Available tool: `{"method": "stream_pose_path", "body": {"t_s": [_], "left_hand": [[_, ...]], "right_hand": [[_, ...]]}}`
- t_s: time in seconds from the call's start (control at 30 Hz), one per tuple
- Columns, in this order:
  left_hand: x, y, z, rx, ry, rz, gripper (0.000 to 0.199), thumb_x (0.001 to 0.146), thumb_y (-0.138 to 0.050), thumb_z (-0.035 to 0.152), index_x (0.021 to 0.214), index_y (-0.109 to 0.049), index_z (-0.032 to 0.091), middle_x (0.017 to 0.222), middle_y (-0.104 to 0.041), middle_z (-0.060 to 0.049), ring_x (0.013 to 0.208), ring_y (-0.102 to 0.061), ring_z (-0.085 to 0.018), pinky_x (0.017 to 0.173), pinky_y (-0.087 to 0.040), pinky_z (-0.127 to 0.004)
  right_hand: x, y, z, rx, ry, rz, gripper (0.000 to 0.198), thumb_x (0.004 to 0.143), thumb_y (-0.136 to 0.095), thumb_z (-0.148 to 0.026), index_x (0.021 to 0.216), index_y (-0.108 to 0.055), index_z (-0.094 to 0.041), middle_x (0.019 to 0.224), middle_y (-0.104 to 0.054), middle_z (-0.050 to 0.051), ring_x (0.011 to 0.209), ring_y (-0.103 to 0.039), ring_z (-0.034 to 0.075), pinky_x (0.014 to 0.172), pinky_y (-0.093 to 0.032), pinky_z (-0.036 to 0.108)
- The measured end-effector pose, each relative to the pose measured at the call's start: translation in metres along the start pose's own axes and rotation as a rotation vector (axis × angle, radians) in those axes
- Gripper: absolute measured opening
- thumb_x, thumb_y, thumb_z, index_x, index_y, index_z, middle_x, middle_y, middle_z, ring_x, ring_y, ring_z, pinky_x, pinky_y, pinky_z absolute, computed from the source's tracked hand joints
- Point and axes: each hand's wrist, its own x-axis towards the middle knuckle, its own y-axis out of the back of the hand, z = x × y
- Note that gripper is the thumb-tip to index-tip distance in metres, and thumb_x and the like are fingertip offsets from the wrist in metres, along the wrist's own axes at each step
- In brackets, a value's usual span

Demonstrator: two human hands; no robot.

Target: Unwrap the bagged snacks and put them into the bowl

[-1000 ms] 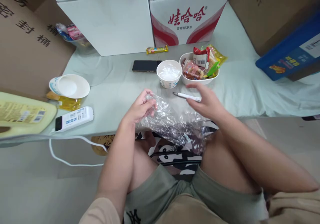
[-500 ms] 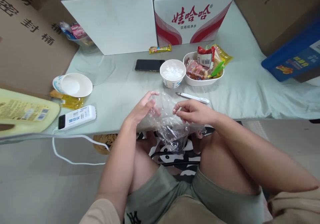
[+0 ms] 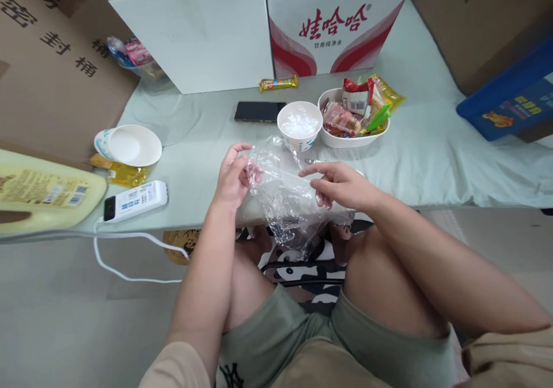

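Observation:
A crumpled clear plastic bag (image 3: 283, 195) hangs between my hands, over the table's front edge and down toward my knees. My left hand (image 3: 233, 174) grips its left side, fingers curled into the film. On the right side, my right hand (image 3: 339, 183) pinches the film between thumb and fingers, the index finger stretched forward. Just beyond the bag stands a white paper bowl (image 3: 298, 125) with crinkled clear plastic in it. A white-handled utility knife (image 3: 310, 161) lies behind my right hand, mostly hidden by the hand and bag.
Right of the bowl, a white tub (image 3: 354, 140) holds packaged snacks. A black phone (image 3: 259, 111) and a yellow snack bar (image 3: 279, 83) lie behind. To the left are a tilted paper bowl (image 3: 147, 146), a white corded device (image 3: 136, 200) and a yellow jug (image 3: 47, 189). Boxes (image 3: 194, 42) line the back.
Both hands have moved slightly up and apart, and the bag is spread wider between them. It now covers more of the knife.

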Motion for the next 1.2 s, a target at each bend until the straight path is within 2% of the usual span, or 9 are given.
{"method": "stream_pose_path", "body": {"t_s": [0.13,0.3,0.5,0.63,0.73,0.8,0.9,1.07,1.2], "left_hand": [[0.001,-0.001,-0.002,-0.068,0.012,0.003,0.058,0.067,-0.079,0.057,0.106,-0.049,0.026,0.071,-0.070,0.003,0.067,-0.072,-0.015,0.060,-0.053,-0.022],[0.000,-0.003,-0.003,-0.043,0.182,-0.099,0.057,0.066,-0.085,0.043,0.108,-0.051,0.024,0.079,-0.073,0.000,0.059,-0.069,-0.014,0.050,-0.048,-0.021],[0.004,0.002,-0.005,-0.209,0.002,-0.030,0.054,0.060,-0.088,0.021,0.102,-0.054,0.025,0.082,-0.071,0.004,0.060,-0.063,-0.007,0.057,-0.049,-0.019],[0.001,0.000,-0.004,-0.303,-0.047,-0.062,0.057,0.065,-0.086,0.034,0.112,-0.054,0.030,0.107,-0.072,0.000,0.102,-0.071,-0.017,0.081,-0.056,-0.025],[-0.003,-0.006,-0.007,-0.299,0.081,-0.094,0.059,0.074,-0.077,0.055,0.121,-0.053,0.028,0.129,-0.068,-0.008,0.124,-0.064,-0.027,0.094,-0.056,-0.037],[-0.007,-0.011,-0.010,-0.289,0.243,-0.179,0.068,0.075,-0.073,0.063,0.126,-0.052,0.024,0.128,-0.069,-0.014,0.121,-0.067,-0.031,0.095,-0.057,-0.043],[-0.014,-0.018,-0.012,-0.184,0.387,-0.308,0.086,0.071,-0.084,0.048,0.142,-0.041,0.024,0.111,-0.076,-0.013,0.101,-0.075,-0.030,0.086,-0.059,-0.040],[-0.021,-0.022,-0.009,-0.044,0.170,-0.179,0.116,0.069,-0.089,0.032,0.158,-0.014,0.035,0.092,-0.076,-0.001,0.079,-0.076,-0.021,0.076,-0.059,-0.033],[-0.027,-0.022,-0.008,0.081,0.070,-0.271,0.115,0.069,-0.087,0.030,0.157,-0.014,0.034,0.094,-0.076,-0.002,0.086,-0.076,-0.021,0.076,-0.059,-0.031]], "right_hand": [[-0.002,0.000,-0.002,-0.006,-0.012,0.012,0.035,0.085,-0.057,-0.017,0.119,-0.067,-0.015,0.052,-0.063,-0.003,0.044,-0.058,0.013,0.050,-0.050,0.025],[-0.004,0.000,-0.002,-0.013,0.025,0.012,0.039,0.086,-0.056,-0.015,0.124,-0.066,-0.016,0.054,-0.064,-0.004,0.046,-0.061,0.012,0.052,-0.051,0.024],[-0.004,0.000,-0.002,-0.018,-0.014,0.016,0.038,0.087,-0.055,-0.011,0.123,-0.065,-0.015,0.054,-0.065,-0.004,0.046,-0.062,0.012,0.052,-0.050,0.023],[-0.002,-0.001,0.002,0.009,-0.020,0.020,0.034,0.090,-0.056,-0.014,0.123,-0.064,-0.016,0.057,-0.068,-0.003,0.048,-0.064,0.012,0.053,-0.051,0.023],[0.000,-0.002,0.006,0.045,0.015,0.042,0.035,0.093,-0.060,-0.021,0.127,-0.062,-0.018,0.063,-0.071,0.000,0.050,-0.065,0.013,0.053,-0.050,0.024],[0.002,-0.002,0.008,0.069,0.043,0.078,0.036,0.093,-0.062,-0.027,0.128,-0.061,-0.018,0.067,-0.072,0.001,0.051,-0.066,0.014,0.052,-0.050,0.024],[0.004,-0.001,0.011,0.096,0.072,0.144,0.035,0.095,-0.059,-0.031,0.128,-0.059,-0.018,0.069,-0.072,0.002,0.053,-0.067,0.014,0.054,-0.051,0.026],[0.008,0.001,0.019,0.096,0.166,0.252,0.043,0.095,-0.060,-0.039,0.131,-0.054,-0.018,0.069,-0.070,0.000,0.060,-0.071,0.017,0.061,-0.055,0.031],[0.010,0.002,0.026,0.096,0.234,0.316,0.060,0.092,-0.064,-0.052,0.141,-0.046,-0.023,0.073,-0.069,-0.001,0.063,-0.071,0.019,0.062,-0.056,0.034]]}}
